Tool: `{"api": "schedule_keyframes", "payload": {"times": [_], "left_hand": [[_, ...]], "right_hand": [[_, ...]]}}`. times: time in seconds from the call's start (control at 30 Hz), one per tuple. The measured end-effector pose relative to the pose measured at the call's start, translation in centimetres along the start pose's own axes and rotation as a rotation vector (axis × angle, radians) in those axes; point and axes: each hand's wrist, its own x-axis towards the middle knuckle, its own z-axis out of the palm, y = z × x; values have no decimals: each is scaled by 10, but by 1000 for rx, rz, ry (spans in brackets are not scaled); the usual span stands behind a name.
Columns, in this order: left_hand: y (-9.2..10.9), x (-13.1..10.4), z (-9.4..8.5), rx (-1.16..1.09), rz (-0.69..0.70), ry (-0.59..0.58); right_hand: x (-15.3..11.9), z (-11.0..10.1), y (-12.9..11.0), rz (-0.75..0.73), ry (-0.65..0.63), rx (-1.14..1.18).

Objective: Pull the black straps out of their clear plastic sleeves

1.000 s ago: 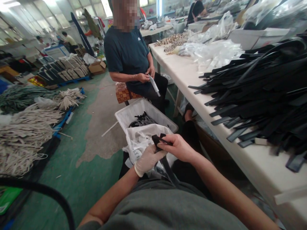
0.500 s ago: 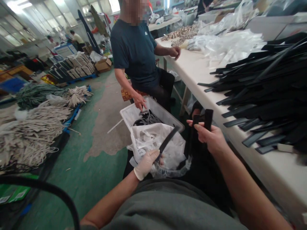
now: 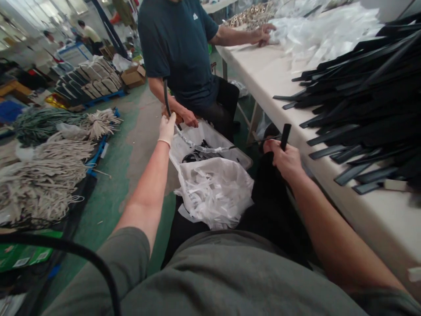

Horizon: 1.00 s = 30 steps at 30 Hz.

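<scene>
My gloved left hand (image 3: 167, 127) is closed around a black strap (image 3: 166, 97), whose free end sticks up above the fingers. The strap sags across to the right, its middle wrapped in clear plastic (image 3: 196, 146), and runs toward my right hand (image 3: 287, 157). That hand is bare and closed, with a black strap end (image 3: 285, 135) standing up from the fist; whether it belongs to the same strap is hidden. Below the sagging strap are a white bin (image 3: 241, 157) holding dark straps and a white bag (image 3: 215, 186) full of clear plastic strips.
A co-worker (image 3: 179, 48) sits beyond the bin, one hand on plastic at the table (image 3: 259, 83). A pile of black straps (image 3: 368, 105) overhangs the table edge on my right. Bundles of pale cords (image 3: 49, 175) lie on a pallet at left.
My left hand has moved forward and up, stretching the strap over the bin. My right hand has moved slightly. The co-worker's hand has reached across to the plastic on the table.
</scene>
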Motion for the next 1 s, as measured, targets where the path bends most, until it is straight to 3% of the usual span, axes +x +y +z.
{"api": "schedule_keyframes", "payload": {"times": [0.07, 0.1, 0.13, 0.27, 0.33, 0.4, 0.5, 0.67, 0.73, 0.87, 1.0], "left_hand": [[-10, -13, 3, 187, 100, 68], [-17, -29, 3, 262, 130, 35], [-25, -49, 3, 335, 149, -46], [-66, -148, 3, 648, 100, -654], [-87, -185, 6, 828, 65, -801], [-103, -205, 11, 916, 42, -808], [-111, -212, 17, 907, 23, -759], [-85, -204, 14, 781, 24, -637], [-67, -203, 8, 521, -68, -543], [-29, -215, -6, -246, -419, -406], [-2, -242, -15, -445, -564, -431]], "right_hand": [[0, 6, 7, -7, -68, 16], [-3, 6, 13, -4, -111, 49], [-9, 5, 19, 8, -164, 84], [-45, -4, 55, 188, -365, 149], [-63, -6, 74, 281, -416, 152], [-77, -6, 90, 330, -454, 150], [-90, -3, 106, 370, -503, 128], [-93, 1, 106, 392, -512, 139], [-93, 5, 98, 408, -530, 189], [-100, 24, 69, 436, -664, 293], [-114, 53, 38, 362, -822, 296]]}}
